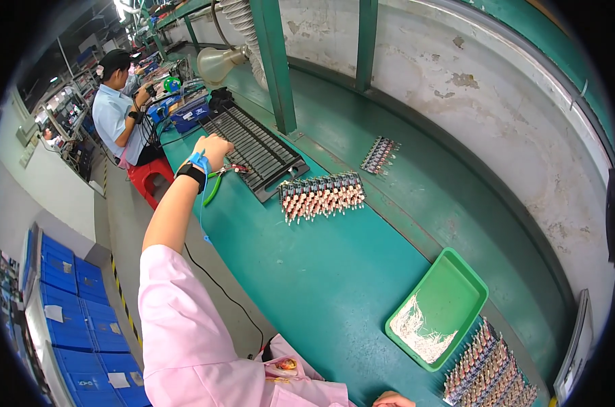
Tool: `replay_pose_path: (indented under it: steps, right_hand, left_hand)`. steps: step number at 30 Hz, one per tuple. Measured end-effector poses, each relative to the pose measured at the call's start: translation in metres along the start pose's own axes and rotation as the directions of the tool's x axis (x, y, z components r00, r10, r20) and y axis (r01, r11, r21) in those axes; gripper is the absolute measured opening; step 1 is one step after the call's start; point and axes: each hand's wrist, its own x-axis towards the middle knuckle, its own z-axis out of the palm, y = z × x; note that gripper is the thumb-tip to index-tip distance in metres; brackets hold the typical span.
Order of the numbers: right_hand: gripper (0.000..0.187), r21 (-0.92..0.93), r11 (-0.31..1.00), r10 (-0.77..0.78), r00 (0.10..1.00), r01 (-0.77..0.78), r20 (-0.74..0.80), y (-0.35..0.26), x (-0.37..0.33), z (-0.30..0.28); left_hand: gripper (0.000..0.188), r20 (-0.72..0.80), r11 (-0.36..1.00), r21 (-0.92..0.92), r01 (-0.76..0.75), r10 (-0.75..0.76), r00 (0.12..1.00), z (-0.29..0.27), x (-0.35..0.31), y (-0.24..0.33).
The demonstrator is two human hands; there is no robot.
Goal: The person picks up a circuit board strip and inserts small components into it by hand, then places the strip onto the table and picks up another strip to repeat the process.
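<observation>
My left hand (214,150) reaches far forward, its fingers bent down at the near-left edge of a long black slotted rack (253,146). Whatever lies under those fingers is hidden. Around that wrist sit a black band and a blue strap (199,161) with a cord hanging from it. Green-handled pliers (213,190) lie on the bench just beside the hand, against the rack. Only a small part of my right hand (393,400) shows at the lower edge, and its fingers are mostly cut off there.
By the rack's near end lies a block of small boards with pale parts (322,195). A smaller board group (380,154) lies farther back. A green tray (450,285) holds thin white pieces, with more boards (491,370) beside it. A green post (273,68) rises behind the rack. A co-worker (121,108) sits far left.
</observation>
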Motion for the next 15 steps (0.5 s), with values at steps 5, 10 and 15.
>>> replay_pose_path:
  steps: [5, 10, 15]
  right_hand:
    - [0.006, -0.010, 1.000, -0.008, 1.000, 0.008, 0.015, 0.000, -0.001, 0.002]
    - [0.005, -0.026, 1.000, -0.016, 1.000, 0.017, 0.009, 0.002, -0.002, -0.002]
    - [0.005, 0.050, 0.999, 0.004, 1.000, -0.004, 0.006, -0.001, 0.002, 0.002]
  left_hand:
    - [0.028, -0.013, 0.960, -0.275, 0.047, -0.053, 0.999, -0.011, -0.004, -0.002]
    - [0.029, -0.090, 0.923, -0.366, 0.122, -0.165, 0.982, -0.048, -0.006, 0.029]
    - [0.030, -0.203, 0.785, -0.601, -0.154, 0.036, 0.979, -0.113, -0.031, 0.097]
